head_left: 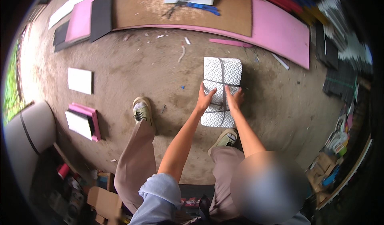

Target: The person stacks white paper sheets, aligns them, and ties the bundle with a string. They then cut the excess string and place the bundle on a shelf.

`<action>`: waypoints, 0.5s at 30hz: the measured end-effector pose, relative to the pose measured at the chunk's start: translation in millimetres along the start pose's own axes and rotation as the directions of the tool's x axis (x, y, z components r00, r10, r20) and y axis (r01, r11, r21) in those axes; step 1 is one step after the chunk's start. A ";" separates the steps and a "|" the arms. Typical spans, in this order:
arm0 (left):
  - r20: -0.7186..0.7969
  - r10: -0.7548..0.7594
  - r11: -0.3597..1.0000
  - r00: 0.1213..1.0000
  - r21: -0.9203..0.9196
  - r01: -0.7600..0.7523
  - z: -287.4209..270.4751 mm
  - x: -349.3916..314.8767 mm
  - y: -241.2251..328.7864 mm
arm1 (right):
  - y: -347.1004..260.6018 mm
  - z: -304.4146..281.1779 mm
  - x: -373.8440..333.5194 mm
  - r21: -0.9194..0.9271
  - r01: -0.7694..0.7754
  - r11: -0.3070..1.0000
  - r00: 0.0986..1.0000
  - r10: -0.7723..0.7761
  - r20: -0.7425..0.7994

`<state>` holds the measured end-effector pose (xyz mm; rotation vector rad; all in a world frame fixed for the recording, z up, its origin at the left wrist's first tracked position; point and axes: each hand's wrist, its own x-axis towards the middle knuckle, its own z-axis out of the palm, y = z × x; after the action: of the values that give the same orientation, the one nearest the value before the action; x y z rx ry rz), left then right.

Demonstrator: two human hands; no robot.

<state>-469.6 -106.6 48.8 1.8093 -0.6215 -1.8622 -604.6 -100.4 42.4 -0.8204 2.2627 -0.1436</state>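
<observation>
A rectangular bundle of white, wavy-textured sheets [232, 71] lies on the floor just right of centre, bound with dark straps that cross on its top. My left hand [205, 100] is at the bundle's left edge, its thumb over the top face. On the opposite side, my right hand [234, 99] has its thumb on top by the strap and its fingers at the right edge. Both hands grip the bundle around its middle, between two cross straps. What the fingertips do underneath is hidden.
A long pink board [280, 29] with a brown panel [132, 9] lies ahead, bearing blue-handled scissors [202, 8]. Small white and pink stacks [80, 123] sit at left, near a grey roll [34, 125]. An open cardboard box [105, 203] stands lower left. Scraps dot the floor.
</observation>
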 end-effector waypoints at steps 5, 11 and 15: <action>-0.222 0.151 0.966 0.963 -0.172 -0.191 -107.0 -25.6 -30.5 | -53.0 62.6 -70.1 -0.097 0.310 0.946 0.950 -0.304 0.074; -0.292 0.124 0.987 0.948 -0.058 -0.147 -229.7 -43.6 -35.0 | -137.0 131.6 -136.1 -0.083 0.415 0.906 0.876 -0.373 0.306; -0.189 0.076 0.997 0.979 0.033 -0.071 -263.0 -51.1 -21.0 | -141.0 139.2 -138.2 -0.105 0.452 0.886 0.845 -0.387 0.369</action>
<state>-206.0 -58.3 68.5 1.9260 -0.6359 -1.6170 -364.5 -111.5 67.0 -1.3340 1.7614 0.0133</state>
